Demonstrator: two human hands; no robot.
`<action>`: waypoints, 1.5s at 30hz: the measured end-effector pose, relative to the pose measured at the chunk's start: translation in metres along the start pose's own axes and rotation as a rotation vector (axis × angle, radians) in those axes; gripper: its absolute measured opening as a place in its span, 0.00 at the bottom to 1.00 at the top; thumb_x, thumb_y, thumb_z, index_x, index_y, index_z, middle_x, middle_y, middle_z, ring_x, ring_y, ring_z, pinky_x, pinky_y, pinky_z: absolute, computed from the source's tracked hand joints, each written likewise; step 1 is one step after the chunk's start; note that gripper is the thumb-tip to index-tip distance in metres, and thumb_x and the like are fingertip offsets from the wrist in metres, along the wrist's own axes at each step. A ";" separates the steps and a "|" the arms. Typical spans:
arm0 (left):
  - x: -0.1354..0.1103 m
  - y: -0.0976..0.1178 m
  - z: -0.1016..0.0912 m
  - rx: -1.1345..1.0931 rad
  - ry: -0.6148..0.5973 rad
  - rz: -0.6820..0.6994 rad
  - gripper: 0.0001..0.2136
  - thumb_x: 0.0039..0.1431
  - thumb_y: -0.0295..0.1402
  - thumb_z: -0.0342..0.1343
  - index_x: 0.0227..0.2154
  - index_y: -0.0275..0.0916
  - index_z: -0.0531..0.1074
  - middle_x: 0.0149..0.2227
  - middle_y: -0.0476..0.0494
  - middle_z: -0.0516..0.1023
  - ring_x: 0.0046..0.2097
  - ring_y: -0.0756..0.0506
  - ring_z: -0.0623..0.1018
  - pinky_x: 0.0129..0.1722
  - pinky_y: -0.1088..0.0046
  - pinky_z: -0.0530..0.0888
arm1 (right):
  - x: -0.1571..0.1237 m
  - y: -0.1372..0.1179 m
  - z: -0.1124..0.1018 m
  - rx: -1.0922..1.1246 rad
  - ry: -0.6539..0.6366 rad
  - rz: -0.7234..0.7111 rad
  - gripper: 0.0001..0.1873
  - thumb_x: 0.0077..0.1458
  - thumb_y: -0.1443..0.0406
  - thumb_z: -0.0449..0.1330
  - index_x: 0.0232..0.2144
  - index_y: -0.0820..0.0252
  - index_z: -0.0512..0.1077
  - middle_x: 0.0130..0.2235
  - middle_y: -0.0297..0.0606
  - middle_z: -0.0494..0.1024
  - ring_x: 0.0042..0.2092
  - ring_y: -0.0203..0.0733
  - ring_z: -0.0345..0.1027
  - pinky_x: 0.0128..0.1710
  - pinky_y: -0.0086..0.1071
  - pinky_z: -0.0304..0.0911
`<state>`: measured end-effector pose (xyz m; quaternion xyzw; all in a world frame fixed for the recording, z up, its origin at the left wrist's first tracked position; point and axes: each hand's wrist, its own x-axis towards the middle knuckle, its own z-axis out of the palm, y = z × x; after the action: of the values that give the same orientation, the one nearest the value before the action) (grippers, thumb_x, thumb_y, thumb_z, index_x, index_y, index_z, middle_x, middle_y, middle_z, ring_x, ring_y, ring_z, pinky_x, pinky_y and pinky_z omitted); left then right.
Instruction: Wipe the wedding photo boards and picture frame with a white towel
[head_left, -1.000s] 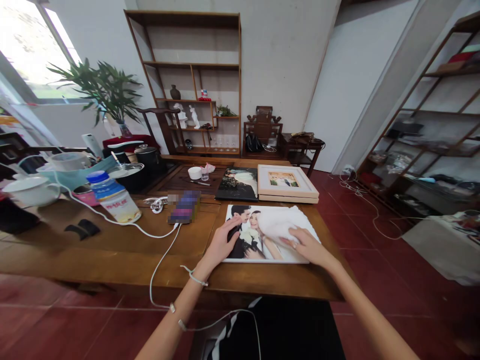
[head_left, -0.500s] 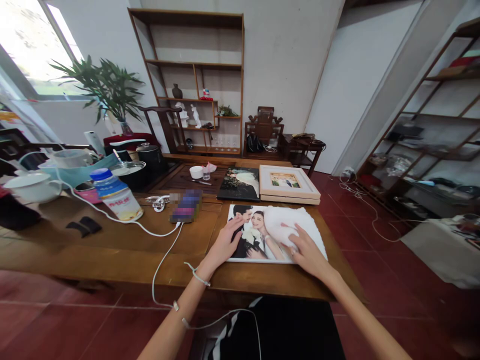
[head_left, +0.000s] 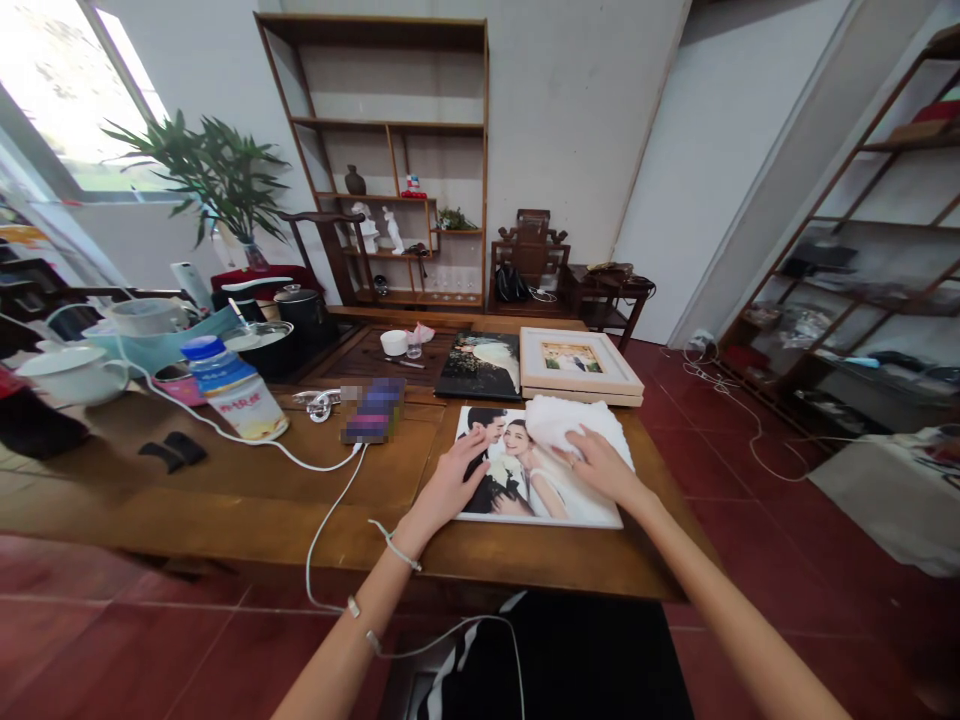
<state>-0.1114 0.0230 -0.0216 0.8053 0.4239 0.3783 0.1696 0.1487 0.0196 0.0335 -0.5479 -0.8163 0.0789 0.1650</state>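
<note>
A wedding photo panel (head_left: 517,462) lies flat on the wooden table before me, showing a couple cheek to cheek. Flat on its left part rests my left hand (head_left: 459,475), fingers stretched out and nothing in them. My right hand (head_left: 596,462) holds a fluffy white cloth (head_left: 559,420) against the upper right of the panel, its fingers bent over the cloth. The cloth hides that corner of the print. Behind the panel lie a dark photo panel (head_left: 478,365) and a pale framed photo (head_left: 581,362), the latter on top of another frame.
A phone (head_left: 373,412) on a white charging cable (head_left: 315,468) lies left of the panel. Farther left stand a blue-capped bottle (head_left: 236,390), a white enamel pot (head_left: 71,372) and a dark pot (head_left: 300,318). A small white cup (head_left: 394,343) sits on the tea tray (head_left: 352,360).
My right hand has moved the white cloth up and to the left over the panel, uncovering its lower right part. The left hand stays in place.
</note>
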 end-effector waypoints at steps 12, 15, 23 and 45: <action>-0.001 0.003 0.000 -0.004 -0.031 -0.079 0.18 0.60 0.33 0.46 0.54 0.41 0.62 0.59 0.40 0.62 0.60 0.44 0.61 0.59 0.59 0.58 | -0.053 -0.007 0.005 0.032 0.039 -0.177 0.10 0.47 0.73 0.48 0.28 0.58 0.67 0.56 0.43 0.64 0.59 0.49 0.51 0.57 0.47 0.48; -0.003 0.002 0.000 0.020 -0.084 -0.075 0.21 0.62 0.33 0.44 0.57 0.43 0.57 0.62 0.42 0.56 0.63 0.44 0.55 0.60 0.57 0.55 | -0.083 -0.019 0.000 0.062 -0.031 -0.230 0.08 0.48 0.73 0.49 0.27 0.58 0.67 0.59 0.40 0.61 0.61 0.48 0.47 0.59 0.48 0.45; -0.004 -0.004 -0.001 0.054 -0.135 -0.038 0.21 0.63 0.35 0.43 0.59 0.45 0.53 0.63 0.42 0.54 0.64 0.44 0.52 0.60 0.55 0.53 | -0.082 0.000 -0.001 0.204 -0.141 -0.096 0.08 0.56 0.63 0.49 0.29 0.57 0.66 0.55 0.43 0.65 0.63 0.51 0.42 0.56 0.47 0.50; -0.004 0.002 -0.003 0.049 -0.116 -0.064 0.21 0.62 0.36 0.44 0.58 0.46 0.55 0.62 0.43 0.54 0.63 0.44 0.53 0.60 0.57 0.54 | -0.102 -0.039 -0.008 0.192 -0.163 -0.080 0.10 0.57 0.60 0.50 0.29 0.56 0.67 0.57 0.39 0.64 0.62 0.48 0.45 0.57 0.42 0.49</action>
<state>-0.1135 0.0178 -0.0206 0.8157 0.4482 0.3148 0.1861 0.1528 -0.0898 0.0345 -0.4883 -0.8370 0.1941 0.1529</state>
